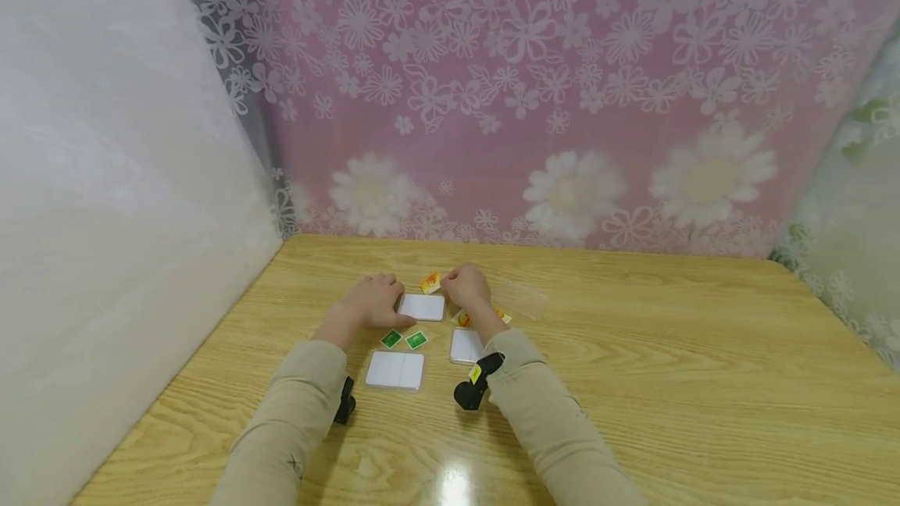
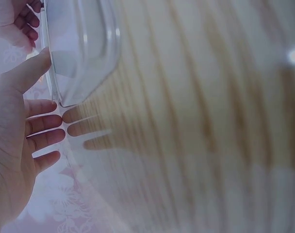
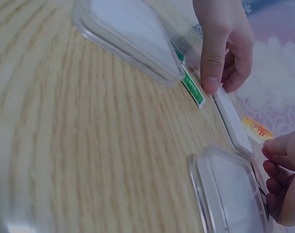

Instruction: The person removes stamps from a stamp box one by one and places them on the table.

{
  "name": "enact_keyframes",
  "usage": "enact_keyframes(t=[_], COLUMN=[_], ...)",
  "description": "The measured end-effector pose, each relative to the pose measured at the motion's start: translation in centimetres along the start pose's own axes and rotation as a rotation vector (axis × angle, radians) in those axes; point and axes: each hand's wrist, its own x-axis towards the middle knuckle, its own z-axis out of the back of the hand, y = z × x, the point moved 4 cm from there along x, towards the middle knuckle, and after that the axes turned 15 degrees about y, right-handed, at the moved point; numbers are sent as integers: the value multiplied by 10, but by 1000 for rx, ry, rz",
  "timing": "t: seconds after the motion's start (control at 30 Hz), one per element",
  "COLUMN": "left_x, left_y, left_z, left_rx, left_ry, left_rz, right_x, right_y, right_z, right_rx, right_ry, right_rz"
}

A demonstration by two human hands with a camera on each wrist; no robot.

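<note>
My right hand (image 1: 467, 287) pinches a small yellow-orange card (image 1: 430, 283) by its edge, tilted above the back of the table. The same card (image 3: 257, 128) shows near the fingertips in the right wrist view. At the left end of the farther white-faced clear case (image 1: 422, 307) is my left hand (image 1: 376, 301), thumb by its near corner. The left hand's fingers (image 2: 44, 124) look extended and spread in the left wrist view. Two green cards (image 1: 416, 340) lie in front of that case. Under the right wrist, more yellow cards (image 1: 461, 318) are partly hidden.
Another white-faced clear case (image 1: 395, 370) lies nearer on the left. A third case (image 1: 464, 345) is partly covered by the right forearm. A thin transparent sheet or lid (image 1: 523, 299) lies to the right on the wooden table (image 1: 703, 381). Floral curtains (image 1: 492, 100) hang behind.
</note>
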Motion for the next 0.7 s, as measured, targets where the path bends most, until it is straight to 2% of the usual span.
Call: enact_keyframes(t=[0.37, 0.6, 0.7], left_x=[0, 0, -1], left_y=[-2, -2, -2], left_z=[-1, -1, 0], left_rx=[14, 45, 30], left_ry=[16, 23, 18], left_rz=[6, 12, 2], right_x=[-3, -3, -4], right_y=[-3, -4, -4], right_z=[4, 7, 8], right_rx=[7, 16, 18], right_ry=[-1, 10, 20], right_rz=[-3, 28, 60])
